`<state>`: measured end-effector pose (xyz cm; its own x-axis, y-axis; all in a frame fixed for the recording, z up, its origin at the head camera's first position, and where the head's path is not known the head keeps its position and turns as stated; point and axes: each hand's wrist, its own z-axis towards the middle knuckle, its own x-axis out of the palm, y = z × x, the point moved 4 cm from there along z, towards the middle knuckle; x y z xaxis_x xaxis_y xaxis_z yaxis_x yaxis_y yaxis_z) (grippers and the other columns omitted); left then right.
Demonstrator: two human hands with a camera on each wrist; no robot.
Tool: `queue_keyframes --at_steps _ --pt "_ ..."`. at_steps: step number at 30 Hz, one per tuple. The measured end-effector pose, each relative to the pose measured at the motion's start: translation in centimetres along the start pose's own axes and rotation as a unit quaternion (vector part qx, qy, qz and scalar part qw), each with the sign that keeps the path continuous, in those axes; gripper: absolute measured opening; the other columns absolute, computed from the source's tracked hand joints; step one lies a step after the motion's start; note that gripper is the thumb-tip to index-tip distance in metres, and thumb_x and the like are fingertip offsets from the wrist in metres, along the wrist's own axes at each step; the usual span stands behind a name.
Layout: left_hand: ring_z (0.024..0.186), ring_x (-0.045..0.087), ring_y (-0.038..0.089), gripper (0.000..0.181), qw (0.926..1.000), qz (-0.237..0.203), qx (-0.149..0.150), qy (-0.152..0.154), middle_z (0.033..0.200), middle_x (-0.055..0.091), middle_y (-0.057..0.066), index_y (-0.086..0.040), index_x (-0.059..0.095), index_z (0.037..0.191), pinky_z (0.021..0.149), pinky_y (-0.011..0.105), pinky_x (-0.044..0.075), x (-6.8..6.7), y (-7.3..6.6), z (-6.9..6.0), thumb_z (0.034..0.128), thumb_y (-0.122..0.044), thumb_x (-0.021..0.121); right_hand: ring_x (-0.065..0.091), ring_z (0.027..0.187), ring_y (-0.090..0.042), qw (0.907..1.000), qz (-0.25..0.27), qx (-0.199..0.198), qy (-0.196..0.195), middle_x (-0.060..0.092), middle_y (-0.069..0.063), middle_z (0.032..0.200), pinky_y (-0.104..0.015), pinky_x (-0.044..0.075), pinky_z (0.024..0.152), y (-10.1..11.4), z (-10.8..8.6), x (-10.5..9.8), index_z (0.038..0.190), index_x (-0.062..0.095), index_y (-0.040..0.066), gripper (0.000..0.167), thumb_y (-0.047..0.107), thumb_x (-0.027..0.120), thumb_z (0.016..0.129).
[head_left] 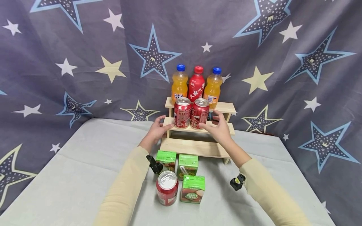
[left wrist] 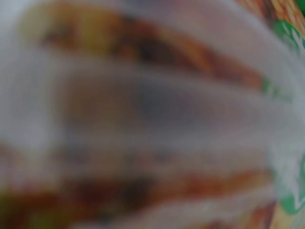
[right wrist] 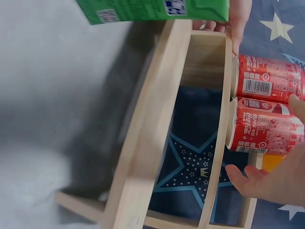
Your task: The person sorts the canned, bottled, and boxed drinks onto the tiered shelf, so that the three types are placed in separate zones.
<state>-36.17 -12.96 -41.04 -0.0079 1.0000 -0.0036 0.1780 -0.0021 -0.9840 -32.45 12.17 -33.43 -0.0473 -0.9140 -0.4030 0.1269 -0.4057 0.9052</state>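
1. Grey star-print fabric backdrop (head_left: 195, 18) behind white-covered table (head_left: 113, 141).
2. Left hand (head_left: 156, 129): fingers spread, beside left end of three-tier pale wooden stand (head_left: 195, 147).
3. Right hand (head_left: 221, 128): spread, thumb at right one of two red metal cans (head_left: 199, 115), stand's middle tier.
4. Stand's top tier: red plastic bottle (head_left: 196, 86) between two blue-capped orange plastic bottles (head_left: 179, 83).
5. Before stand: three green-topped cartons (head_left: 193, 190), third red can (head_left: 167, 193).

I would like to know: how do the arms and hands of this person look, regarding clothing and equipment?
Both arms wear plain, cream-coloured long sleeves. The left hand and right hand are without gloves. A small black device sits at each cuff; the right one shows a yellowish patch.
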Motion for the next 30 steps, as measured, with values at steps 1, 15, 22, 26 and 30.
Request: queue_keyframes --at_steps 1,15,22,26,30 --pt "0.123 0.048 0.042 0.072 1.0 -0.001 -0.001 0.001 0.137 0.041 0.022 -0.021 0.022 0.147 0.098 0.052 0.045 0.0 0.0 0.0 0.0885 -0.016 0.064 0.045 0.123 -0.035 1.0 -0.002 -0.001 0.004 0.038 -0.021 0.138 -0.044 0.043 0.102 0.0 -0.4 -0.1 0.145 0.027 0.015 0.088 0.032 0.078 0.075" --pt "0.122 0.048 0.041 0.073 1.0 0.009 0.001 -0.002 0.139 0.04 0.022 -0.021 0.02 0.148 0.098 0.052 0.045 -0.2 -0.2 -0.4 0.0889 -0.017 0.064 0.055 0.117 -0.034 0.9916 -0.013 -0.078 0.102 0.053 -0.018 0.129 -0.043 0.051 0.092 0.0 -5.7 0.1 0.138 0.041 0.012 0.068 0.028 0.074 0.081" --pt "0.121 0.05 0.04 0.074 0.9998 0.018 -0.001 -0.004 0.139 0.04 0.021 -0.02 0.02 0.148 0.098 0.052 0.045 -0.1 -0.1 -0.3 0.0891 -0.018 0.064 0.055 0.113 -0.037 0.9787 0.013 -0.117 0.168 0.056 -0.019 0.124 -0.044 0.052 0.089 0.6 -8.0 1.2 0.132 0.048 0.012 0.058 0.019 0.074 0.081" --pt "0.121 0.05 0.039 0.074 0.9999 0.016 -0.001 -0.003 0.139 0.04 0.021 -0.02 0.02 0.148 0.099 0.052 0.044 0.0 -0.1 -0.3 0.0891 -0.018 0.064 0.057 0.11 -0.032 0.9691 0.003 -0.137 0.205 0.059 -0.014 0.122 -0.043 0.052 0.089 1.0 -9.2 1.9 0.129 0.051 0.016 0.054 0.02 0.074 0.081" --pt "0.122 0.049 0.038 0.074 0.9999 0.016 0.0 -0.002 0.139 0.04 0.021 -0.021 0.02 0.148 0.1 0.051 0.043 0.1 -0.3 -0.3 0.0886 -0.018 0.065 0.059 0.108 -0.028 0.9595 -0.012 -0.148 0.239 0.061 -0.009 0.119 -0.042 0.051 0.089 1.6 -10.2 2.5 0.127 0.053 0.016 0.053 0.023 0.075 0.08"
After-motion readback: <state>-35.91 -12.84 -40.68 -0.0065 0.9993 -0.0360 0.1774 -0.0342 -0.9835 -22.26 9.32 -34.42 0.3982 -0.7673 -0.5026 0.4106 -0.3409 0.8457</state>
